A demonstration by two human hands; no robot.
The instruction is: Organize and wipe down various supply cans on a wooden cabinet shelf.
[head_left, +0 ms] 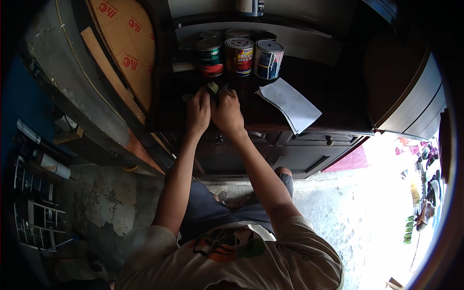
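My left hand (198,111) and my right hand (227,112) are close together over the front of a dark wooden cabinet top (174,106). The fingers of both are curled closed, with their backs towards me. A small crumpled yellow-green piece (212,87) pokes up between them at the fingertips; its lower part is hidden. Just beyond stand a green-and-red paint can (209,60), a red-and-yellow can (239,58) and a white-and-blue can (268,60). To the right of my right hand lie folded white paper sheets (291,104).
More cans (237,33) stand behind the front row, and another can (250,7) is on the shelf above. Orange-printed boards (126,43) and a wooden strip (108,70) lean at the left. Below the top are cabinet drawers (316,139) with knobs.
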